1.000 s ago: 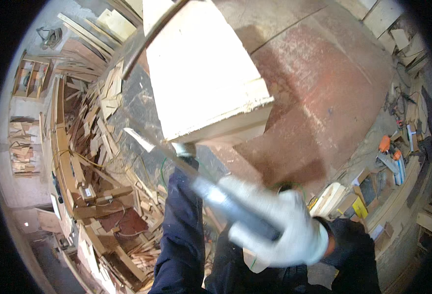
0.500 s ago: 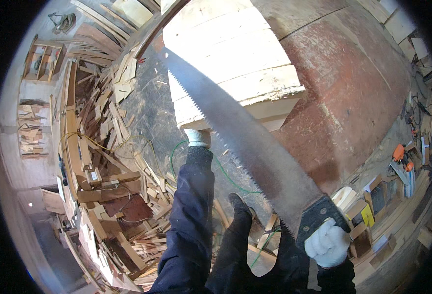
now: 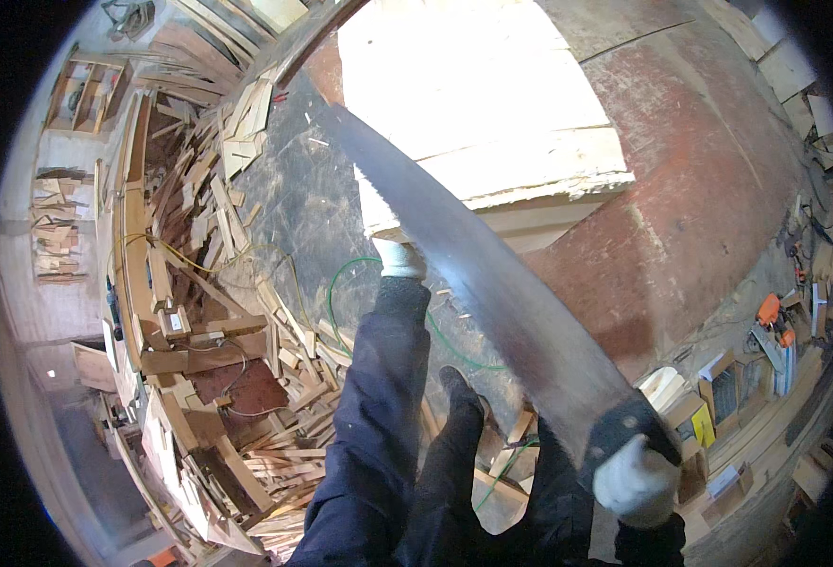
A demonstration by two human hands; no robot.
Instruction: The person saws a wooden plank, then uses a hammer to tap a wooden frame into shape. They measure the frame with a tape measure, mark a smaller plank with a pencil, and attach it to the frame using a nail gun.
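My right hand (image 3: 636, 480), in a white glove, is closed round the dark handle (image 3: 620, 425) of a large hand saw. Its long grey saw blade (image 3: 492, 274) runs up and left across the view, toothed edge to the left, slightly blurred. Behind the blade lies a panel of pale wooden boards (image 3: 483, 104), brightly lit, with a rough near edge. At the panel's near left corner is my left hand (image 3: 399, 257), also gloved in white. Its fingers are hidden by the panel, so their grip does not show. Whether the blade touches the wood I cannot tell.
Wood offcuts (image 3: 294, 463) lie heaped on the left, beside a long timber beam (image 3: 133, 236). A green cable (image 3: 334, 307) loops over the floor near my feet. Boxes (image 3: 719, 387) and an orange tool (image 3: 768, 310) stand at the right. Reddish sheeting (image 3: 662, 236) covers the floor beyond.
The view has shifted a little, so the panel and my left hand appear farther right. My right hand still grips the saw, whose blade is now more blurred.
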